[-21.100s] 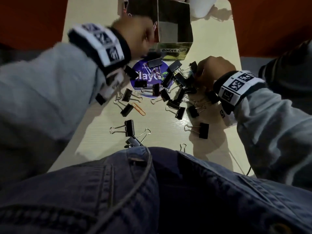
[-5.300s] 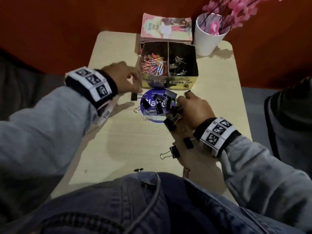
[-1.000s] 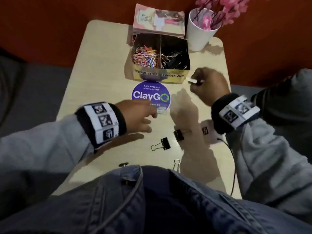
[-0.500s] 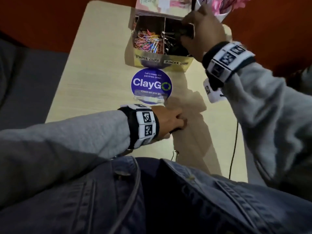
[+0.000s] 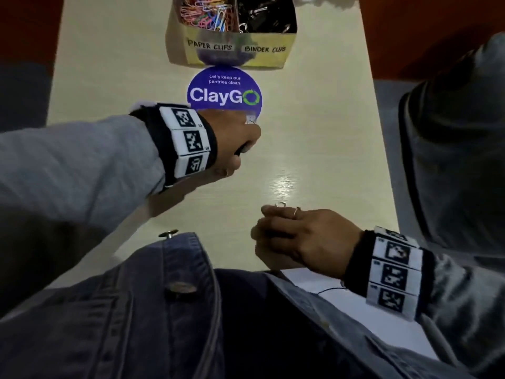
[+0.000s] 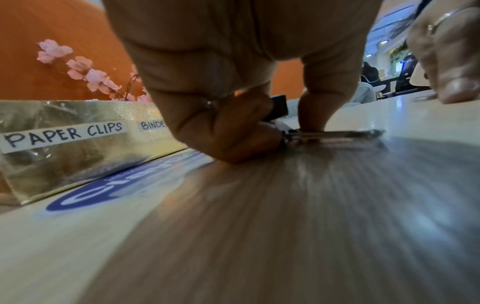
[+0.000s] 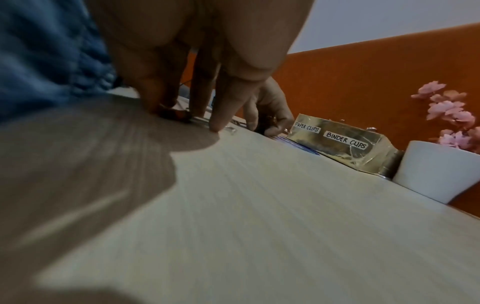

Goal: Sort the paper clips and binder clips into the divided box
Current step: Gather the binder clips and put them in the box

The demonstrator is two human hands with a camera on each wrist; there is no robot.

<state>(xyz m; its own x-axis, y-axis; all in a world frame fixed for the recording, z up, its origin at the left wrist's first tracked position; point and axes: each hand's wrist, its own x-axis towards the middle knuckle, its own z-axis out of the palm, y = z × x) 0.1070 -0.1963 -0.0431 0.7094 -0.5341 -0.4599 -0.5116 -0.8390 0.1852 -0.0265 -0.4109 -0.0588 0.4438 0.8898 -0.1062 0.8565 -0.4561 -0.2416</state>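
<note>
My left hand [image 5: 246, 140] sits just below the purple sticker and grips a black binder clip [image 6: 279, 107]. Its wire handles [image 6: 335, 133] lie along the tabletop. My right hand [image 5: 269, 217] is low at the table's near edge. Its thumb and fingertips [image 7: 217, 125] close on a silver paper clip [image 5: 281, 205] that lies on the table. The gold divided box [image 5: 235, 54] stands at the far end. Coloured paper clips [image 5: 205, 12] fill its left half and black binder clips [image 5: 265, 15] its right half.
A round purple ClayGo sticker [image 5: 224, 91] lies flat in front of the box. A white cup [image 7: 436, 170] with pink flowers stands right of the box. My denim jacket [image 5: 191, 310] overhangs the near edge, and a thin cable [image 5: 330, 289] runs there.
My right hand came back from over the box's binder clip half to the near edge and closed on the paper clip. My left hand took up a binder clip and moved toward the sticker.
</note>
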